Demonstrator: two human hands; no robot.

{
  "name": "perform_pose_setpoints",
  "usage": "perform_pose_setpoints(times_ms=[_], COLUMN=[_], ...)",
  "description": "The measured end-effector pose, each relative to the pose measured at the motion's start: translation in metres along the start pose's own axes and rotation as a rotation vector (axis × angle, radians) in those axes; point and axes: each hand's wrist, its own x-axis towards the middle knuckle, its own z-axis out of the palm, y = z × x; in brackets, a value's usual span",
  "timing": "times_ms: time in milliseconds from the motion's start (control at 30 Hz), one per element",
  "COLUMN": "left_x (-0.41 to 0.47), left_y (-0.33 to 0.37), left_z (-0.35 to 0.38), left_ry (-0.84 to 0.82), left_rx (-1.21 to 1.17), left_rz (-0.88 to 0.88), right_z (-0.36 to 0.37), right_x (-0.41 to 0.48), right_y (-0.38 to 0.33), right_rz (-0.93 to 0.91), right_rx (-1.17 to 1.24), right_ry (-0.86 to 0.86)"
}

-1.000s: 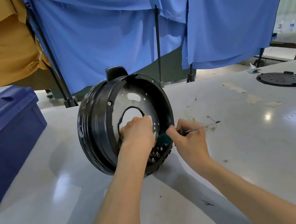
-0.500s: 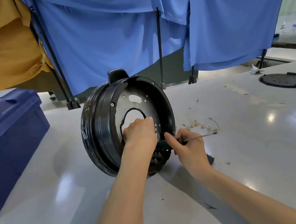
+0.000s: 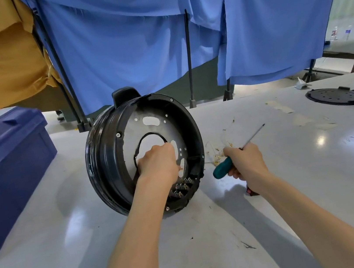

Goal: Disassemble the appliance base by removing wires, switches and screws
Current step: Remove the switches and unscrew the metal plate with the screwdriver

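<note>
Left hand (image 3: 156,162) gripping the appliance base (image 3: 104,149) at its centre hole, standing on its rim on the table (image 3: 294,185), open face toward me, right hand (image 3: 247,162) beside it holding the screwdriver (image 3: 221,170), shaft pointing away rightward, blue box (image 3: 8,163) well left.

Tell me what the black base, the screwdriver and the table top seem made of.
Black base: outer ring likely moulded plastic, glossy, with streaked highlights; inner plate perhaps stamped metal, given its punched holes. Screwdriver: teal handle plastic or rubber, fairly matte; thin shaft grey metal. Table top: pale, hard, glossy, reflecting lamps; laminate or coated, unclear.
</note>
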Motion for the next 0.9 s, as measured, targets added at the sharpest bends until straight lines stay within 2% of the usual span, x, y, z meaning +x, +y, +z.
perform_pose_setpoints(times_ms=[267, 433, 700, 767, 900], left_x=[0.002, 0.0, -0.011, -0.011, -0.011], left_y=[-0.02, -0.033, -0.044, -0.044, -0.043], left_z=[-0.001, 0.011, 0.036, 0.037, 0.037], left_ry=[-0.104, -0.188, -0.36, -0.372, -0.374], left_rx=[-0.139, -0.365, -0.393, -0.397, -0.4], left_rz=[-0.066, -0.093, -0.148, -0.151, -0.156], right_z=[0.013, 0.019, 0.006, -0.011, -0.034], right_x=[0.008, 0.008, 0.005, 0.003, -0.008], right_y=[-0.004, 0.001, -0.007, -0.014, -0.024], right_rz=[-0.113, -0.159, -0.225, -0.234, -0.139], right_rx=[-0.59, -0.764, -0.91, -0.994, -1.177], right_ry=[-0.114, -0.087, 0.032, -0.022, -0.294])
